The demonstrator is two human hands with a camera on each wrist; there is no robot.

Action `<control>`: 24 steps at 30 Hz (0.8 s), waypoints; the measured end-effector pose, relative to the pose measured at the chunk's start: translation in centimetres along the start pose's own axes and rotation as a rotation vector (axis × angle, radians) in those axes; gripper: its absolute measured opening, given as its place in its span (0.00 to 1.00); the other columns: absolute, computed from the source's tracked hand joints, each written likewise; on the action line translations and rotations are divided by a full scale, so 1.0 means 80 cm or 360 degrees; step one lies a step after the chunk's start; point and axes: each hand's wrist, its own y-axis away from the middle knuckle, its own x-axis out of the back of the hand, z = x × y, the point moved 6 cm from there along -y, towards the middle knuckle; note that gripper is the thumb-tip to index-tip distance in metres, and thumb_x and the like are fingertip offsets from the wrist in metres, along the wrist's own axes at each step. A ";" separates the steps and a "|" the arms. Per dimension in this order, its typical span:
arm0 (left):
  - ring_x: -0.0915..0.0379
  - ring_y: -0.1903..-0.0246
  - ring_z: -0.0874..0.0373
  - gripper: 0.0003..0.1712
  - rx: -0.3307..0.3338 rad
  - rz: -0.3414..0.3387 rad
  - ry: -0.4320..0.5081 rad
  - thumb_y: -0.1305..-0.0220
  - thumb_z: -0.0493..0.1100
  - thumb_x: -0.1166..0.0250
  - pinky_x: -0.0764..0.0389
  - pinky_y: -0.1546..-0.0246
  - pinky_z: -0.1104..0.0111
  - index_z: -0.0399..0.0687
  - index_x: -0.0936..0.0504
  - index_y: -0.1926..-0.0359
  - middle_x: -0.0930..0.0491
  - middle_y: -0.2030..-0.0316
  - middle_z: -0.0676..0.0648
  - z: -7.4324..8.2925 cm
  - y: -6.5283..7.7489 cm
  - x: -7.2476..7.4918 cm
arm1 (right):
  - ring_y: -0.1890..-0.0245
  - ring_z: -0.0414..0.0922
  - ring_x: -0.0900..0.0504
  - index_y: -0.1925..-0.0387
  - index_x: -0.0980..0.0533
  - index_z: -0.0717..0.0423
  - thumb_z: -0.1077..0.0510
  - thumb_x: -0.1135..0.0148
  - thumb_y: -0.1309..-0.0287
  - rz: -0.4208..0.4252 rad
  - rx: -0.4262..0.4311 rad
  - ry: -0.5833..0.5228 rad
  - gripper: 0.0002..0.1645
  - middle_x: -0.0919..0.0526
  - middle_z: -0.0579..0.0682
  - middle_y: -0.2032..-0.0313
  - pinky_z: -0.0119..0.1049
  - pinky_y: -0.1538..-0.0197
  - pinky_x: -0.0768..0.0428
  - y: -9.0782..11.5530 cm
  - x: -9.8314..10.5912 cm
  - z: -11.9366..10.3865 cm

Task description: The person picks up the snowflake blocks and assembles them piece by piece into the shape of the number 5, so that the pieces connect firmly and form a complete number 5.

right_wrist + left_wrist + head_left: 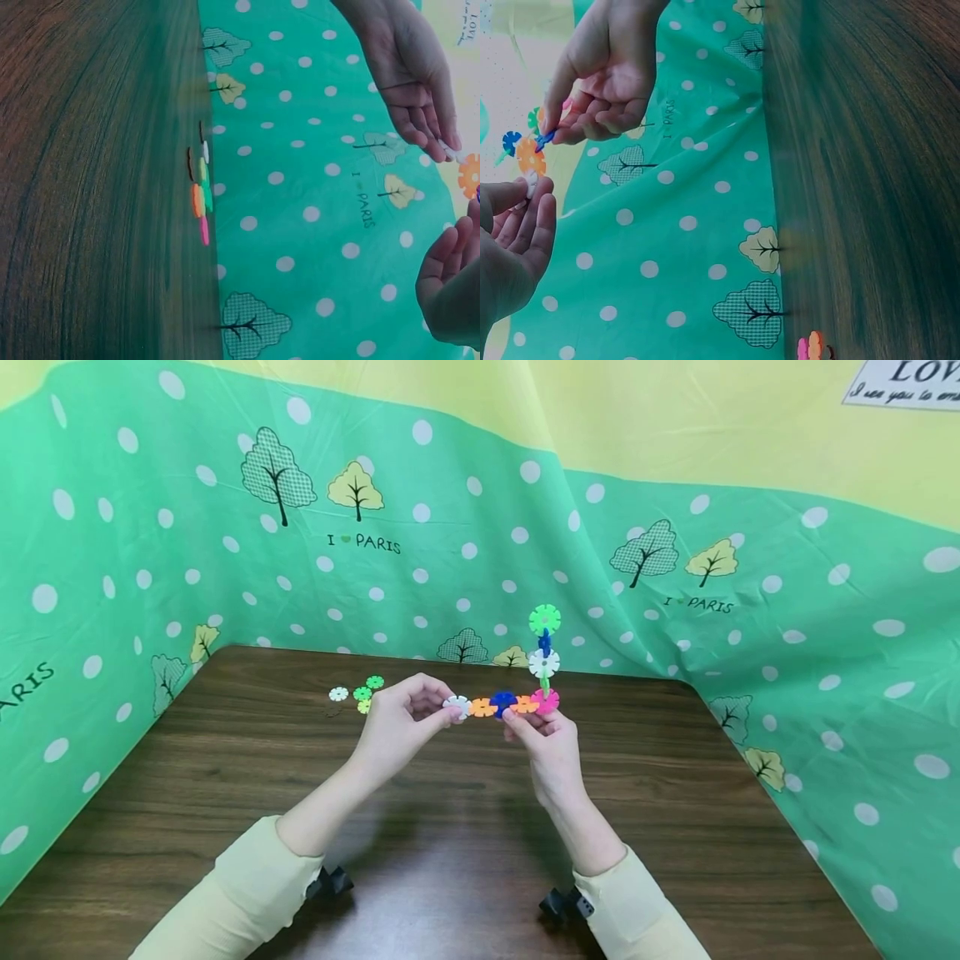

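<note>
Above the table, both hands hold a chain of notched plastic snowflake discs. At its left end my left hand (399, 720) pinches a white snowflake disc (457, 705) between thumb and fingers. An orange disc (482, 707) joins it to a blue disc (503, 702), which my right hand (553, 756) pinches. Further right come another orange disc (526, 704) and a pink disc (547, 700). From the pink one a column rises, with a white disc (544, 663) midway and a green disc (544, 620) on top. In the left wrist view, the orange disc (531, 156) shows between both hands.
Loose snowflake discs (362, 693) lie on the dark wooden table (450, 860) behind the left hand; several colours show edge-on in the right wrist view, including a pink disc (204, 231). A green dotted curtain (450, 568) stands along the table's back and sides.
</note>
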 end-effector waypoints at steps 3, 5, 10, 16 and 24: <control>0.19 0.74 0.60 0.08 -0.0011 0.0003 0.0011 0.47 0.38 0.29 0.18 0.70 0.68 0.45 0.20 0.66 0.15 0.73 0.49 -0.001 0.000 -0.002 | 0.77 0.40 0.20 0.72 0.20 0.54 0.66 0.35 0.45 -0.0015 -0.0008 0.0000 0.05 0.16 0.46 0.76 0.34 0.64 0.18 0.000 -0.002 0.002; 0.19 0.74 0.60 0.08 -0.0019 0.0003 0.0023 0.47 0.37 0.29 0.18 0.70 0.68 0.46 0.20 0.66 0.15 0.73 0.49 -0.001 0.001 -0.004 | 0.77 0.41 0.19 0.72 0.19 0.53 0.66 0.35 0.45 -0.0029 -0.0004 0.0001 0.06 0.16 0.46 0.77 0.34 0.64 0.18 0.000 -0.004 0.003; 0.20 0.74 0.60 0.08 -0.0023 0.0005 0.0036 0.47 0.38 0.28 0.18 0.71 0.68 0.46 0.20 0.66 0.15 0.73 0.49 0.000 0.001 -0.006 | 0.77 0.43 0.20 0.73 0.17 0.51 0.66 0.36 0.44 -0.0046 0.0003 0.0041 0.08 0.17 0.48 0.79 0.36 0.66 0.18 0.000 -0.007 0.003; 0.20 0.74 0.60 0.08 -0.0013 0.0004 0.0032 0.47 0.38 0.28 0.18 0.71 0.69 0.45 0.19 0.66 0.15 0.73 0.48 -0.001 0.002 -0.007 | 0.77 0.41 0.20 0.68 0.16 0.51 0.65 0.37 0.43 -0.0117 -0.0052 -0.0002 0.07 0.17 0.49 0.79 0.35 0.68 0.17 0.000 -0.008 0.006; 0.19 0.74 0.59 0.08 0.0016 0.0027 0.0072 0.47 0.37 0.29 0.18 0.72 0.69 0.45 0.20 0.66 0.15 0.72 0.47 -0.004 0.003 -0.007 | 0.74 0.41 0.19 0.59 0.19 0.57 0.67 0.40 0.41 -0.0267 -0.0102 -0.0195 0.09 0.16 0.49 0.74 0.36 0.67 0.17 0.004 -0.018 0.005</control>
